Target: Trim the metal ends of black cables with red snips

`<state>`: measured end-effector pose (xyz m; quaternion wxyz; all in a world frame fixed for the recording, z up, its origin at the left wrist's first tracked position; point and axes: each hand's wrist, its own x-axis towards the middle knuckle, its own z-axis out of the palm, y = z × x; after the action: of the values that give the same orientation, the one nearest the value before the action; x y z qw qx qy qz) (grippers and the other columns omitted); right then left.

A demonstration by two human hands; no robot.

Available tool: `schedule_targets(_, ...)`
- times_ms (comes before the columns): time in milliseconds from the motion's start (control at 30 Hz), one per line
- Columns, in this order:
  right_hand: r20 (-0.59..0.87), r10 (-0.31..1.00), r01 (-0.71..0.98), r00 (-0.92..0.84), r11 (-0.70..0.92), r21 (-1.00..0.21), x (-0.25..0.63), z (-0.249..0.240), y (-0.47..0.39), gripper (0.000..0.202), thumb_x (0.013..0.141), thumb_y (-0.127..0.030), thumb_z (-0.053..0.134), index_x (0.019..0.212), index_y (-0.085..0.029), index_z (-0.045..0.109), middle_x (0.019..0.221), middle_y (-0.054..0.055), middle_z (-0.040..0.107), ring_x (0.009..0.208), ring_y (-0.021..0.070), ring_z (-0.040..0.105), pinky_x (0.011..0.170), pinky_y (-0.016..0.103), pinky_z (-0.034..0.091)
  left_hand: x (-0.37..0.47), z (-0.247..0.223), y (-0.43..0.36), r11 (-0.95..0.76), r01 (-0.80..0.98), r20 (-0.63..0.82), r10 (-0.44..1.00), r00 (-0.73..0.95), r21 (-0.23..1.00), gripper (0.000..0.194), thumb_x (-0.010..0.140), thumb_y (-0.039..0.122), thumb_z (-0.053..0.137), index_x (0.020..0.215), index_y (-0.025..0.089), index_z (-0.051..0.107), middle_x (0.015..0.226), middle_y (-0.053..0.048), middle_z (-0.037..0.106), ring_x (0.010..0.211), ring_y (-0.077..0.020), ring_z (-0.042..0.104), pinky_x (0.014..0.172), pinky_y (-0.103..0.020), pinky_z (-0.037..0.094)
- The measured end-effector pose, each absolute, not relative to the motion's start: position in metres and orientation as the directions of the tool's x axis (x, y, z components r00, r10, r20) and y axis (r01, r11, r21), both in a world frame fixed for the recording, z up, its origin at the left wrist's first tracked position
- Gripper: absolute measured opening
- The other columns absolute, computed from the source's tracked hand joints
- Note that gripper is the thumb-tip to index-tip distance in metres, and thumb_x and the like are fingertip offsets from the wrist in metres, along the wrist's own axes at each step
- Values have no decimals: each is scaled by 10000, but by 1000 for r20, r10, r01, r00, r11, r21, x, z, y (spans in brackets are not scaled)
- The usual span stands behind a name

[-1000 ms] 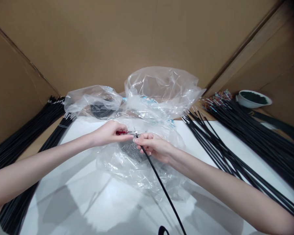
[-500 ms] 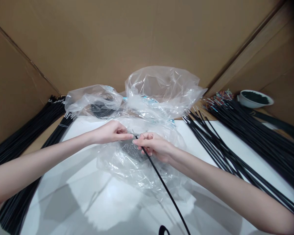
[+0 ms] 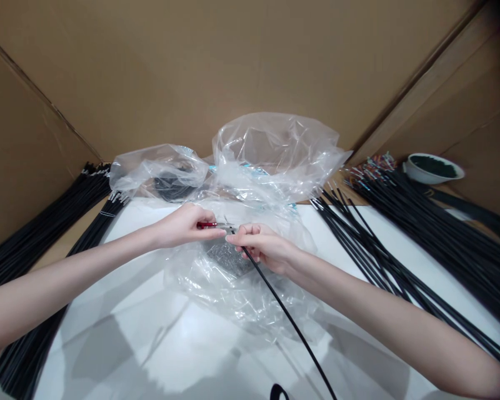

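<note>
My left hand (image 3: pixel 186 225) pinches a thin red wire (image 3: pixel 207 225) that ends in a small metal tip, held level over a clear plastic bag (image 3: pixel 233 278). My right hand (image 3: pixel 263 246) grips the top end of a long black cable (image 3: pixel 289 319), which runs down toward the near edge of the white table (image 3: pixel 150 344). The fingertips of both hands meet where the red wire's tip reaches the cable end. Small dark parts lie inside the bag just under the hands.
Bundles of black cables lie along the left edge (image 3: pixel 45 233) and fan across the right (image 3: pixel 420 244); the far-right ones have coloured wire ends. Two more puffed clear bags (image 3: pixel 275 150) (image 3: pixel 158 169) stand behind. A white bowl (image 3: pixel 432 168) sits far right. Cardboard walls (image 3: pixel 233 66) enclose the table.
The red wire in my left hand, hidden by the fingers half a second ago, shows again. The black cable's lower part has swung slightly to the right. Both hands stay in place.
</note>
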<state>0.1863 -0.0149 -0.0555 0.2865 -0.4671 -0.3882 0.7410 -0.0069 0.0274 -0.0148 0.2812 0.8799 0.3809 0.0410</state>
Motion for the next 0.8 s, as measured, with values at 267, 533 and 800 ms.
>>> schedule_targets(267,-424,842,-112,-333,-482,-869,187,-57,-19,330,547,-336,781,530,-162,502,467,-49,518,394,42,439,350,178,217,-2,-20,24,-463,654,-189,712,677,598,441,816,508,476,590,129,484,536,46,297,500,-66,235,461,-211,170)
schedule_targets(533,-474,811,-134,-343,-542,-830,186,-54,-19,343,549,-342,787,522,-154,501,479,-45,526,393,39,454,346,172,215,1,-27,22,-306,637,-231,751,618,708,456,827,506,450,550,148,398,500,52,268,469,-60,225,426,-198,162)
schedule_targets(800,-460,789,-221,-408,-574,-789,191,-57,-18,341,596,-353,776,571,-144,508,537,-34,560,426,33,493,370,151,263,-11,-33,19,-435,612,-54,785,617,660,432,833,483,476,581,139,409,555,49,292,519,-64,265,483,-200,202)
